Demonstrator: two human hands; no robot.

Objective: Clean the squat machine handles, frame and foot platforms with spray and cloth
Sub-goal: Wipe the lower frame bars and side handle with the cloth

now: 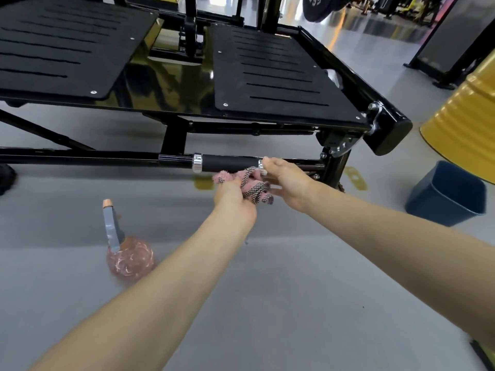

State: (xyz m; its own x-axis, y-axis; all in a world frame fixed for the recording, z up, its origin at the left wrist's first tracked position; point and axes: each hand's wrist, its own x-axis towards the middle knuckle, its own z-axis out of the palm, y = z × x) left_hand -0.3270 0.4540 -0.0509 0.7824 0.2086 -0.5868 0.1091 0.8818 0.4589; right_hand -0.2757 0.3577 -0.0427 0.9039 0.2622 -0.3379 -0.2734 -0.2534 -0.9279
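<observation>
While the left hand [233, 195] clenches the bunched pink cloth [251, 183] and the right hand [288, 180] pinches its other end, the wad sits just below the black handle [227, 163], barely touching it. Better to open a flat fold, wrap it over the handle above the grip, and draw it toward the silver ring [197, 162]. The spray bottle [115, 231] waits on the floor, well left of both hands.
</observation>
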